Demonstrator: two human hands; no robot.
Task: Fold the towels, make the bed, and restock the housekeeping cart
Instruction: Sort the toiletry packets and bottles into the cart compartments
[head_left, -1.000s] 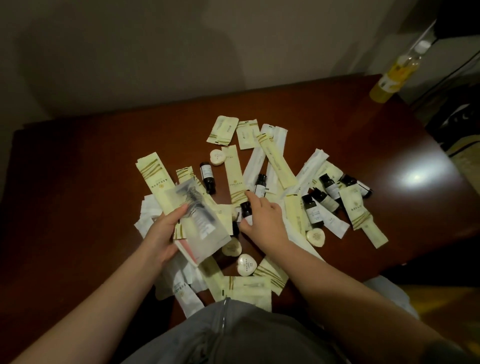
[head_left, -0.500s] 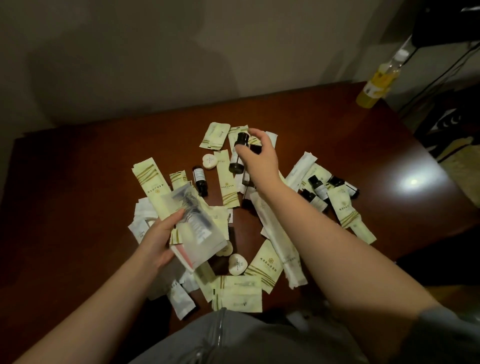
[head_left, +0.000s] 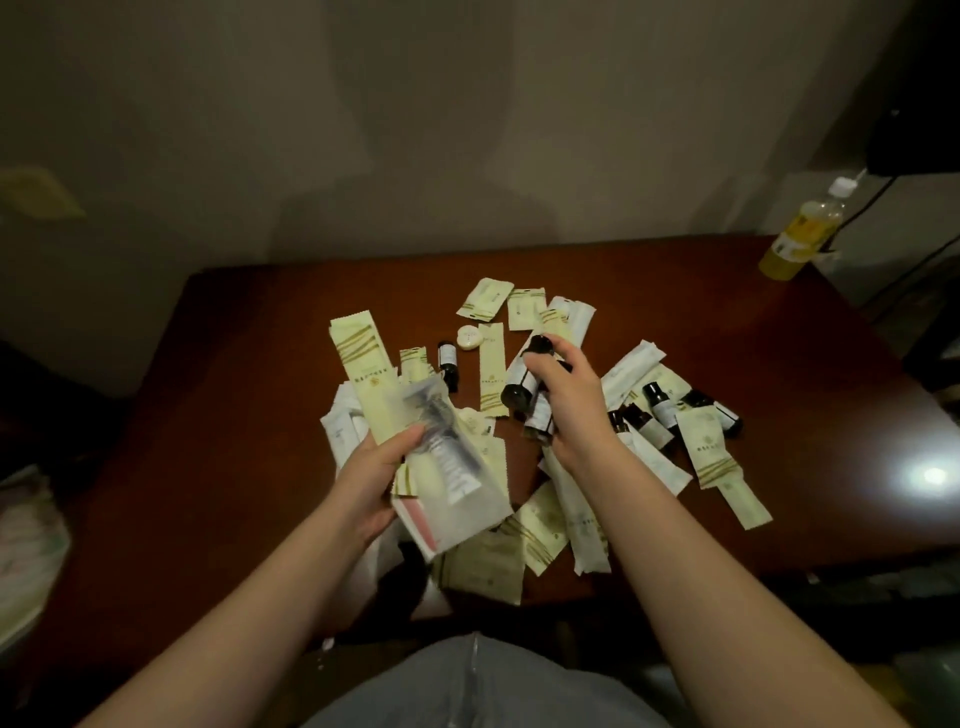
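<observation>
On table (head_left: 249, 415), sachets (head_left: 358, 353) and small bottles (head_left: 657, 410) piled centre. My left hand (head_left: 371, 478) grips clear pouch (head_left: 457, 483); right hand (head_left: 571, 400) clutches dark bottles (head_left: 519, 395). At far-right corner, drink bottle (head_left: 800, 234); bare wood leftward.

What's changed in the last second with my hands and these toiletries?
The right hand, which was down among the packets, gripped small dark bottles and lifted them clear. The left hand still holds the clear pouch; the packets stay scattered on the table.
</observation>
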